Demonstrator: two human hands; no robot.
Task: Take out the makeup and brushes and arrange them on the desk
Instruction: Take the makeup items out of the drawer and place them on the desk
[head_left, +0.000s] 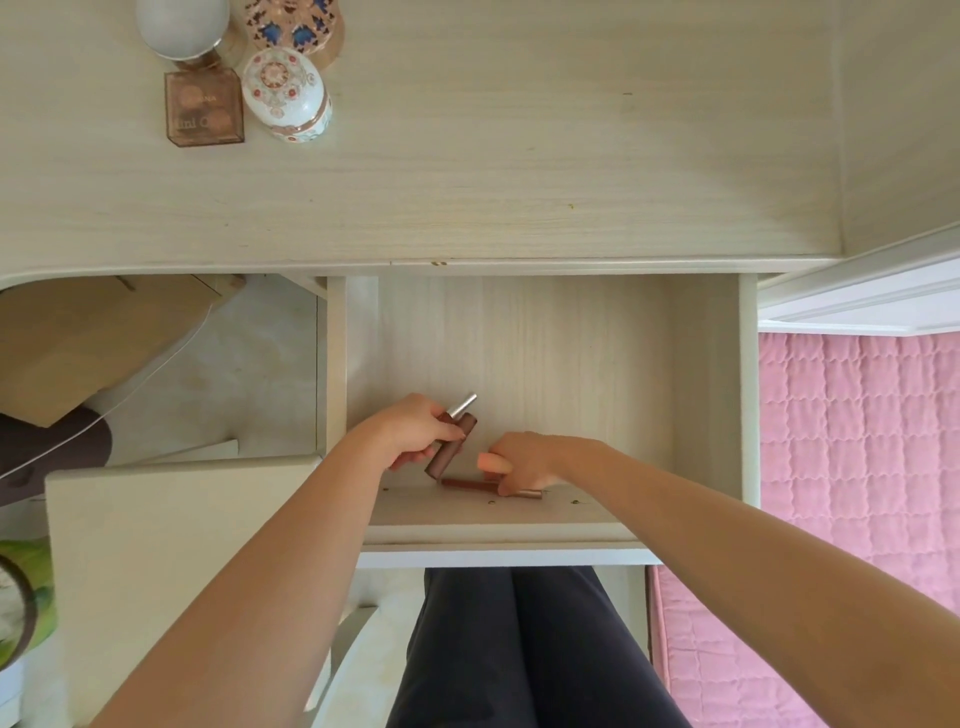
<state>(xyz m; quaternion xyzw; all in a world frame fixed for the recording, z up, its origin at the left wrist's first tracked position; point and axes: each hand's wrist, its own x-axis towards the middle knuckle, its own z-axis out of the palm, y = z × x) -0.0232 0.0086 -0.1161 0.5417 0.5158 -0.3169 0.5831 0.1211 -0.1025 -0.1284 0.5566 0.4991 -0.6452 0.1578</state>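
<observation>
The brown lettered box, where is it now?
In the head view, the brown box stands on the desk at upper left, beside the flowered egg, near the white globe.

- Soft, even daylight; desk top (519, 171) beyond drawer (707, 395) evenly bright.
- Drawer's right inner wall slightly shaded.
- Wide-angle bend twd frame edges either side of drawer; pic generally soft.

Brown box (204, 108) on desk (519, 156), faint lettering roughly "ini O", rest blurred
</observation>
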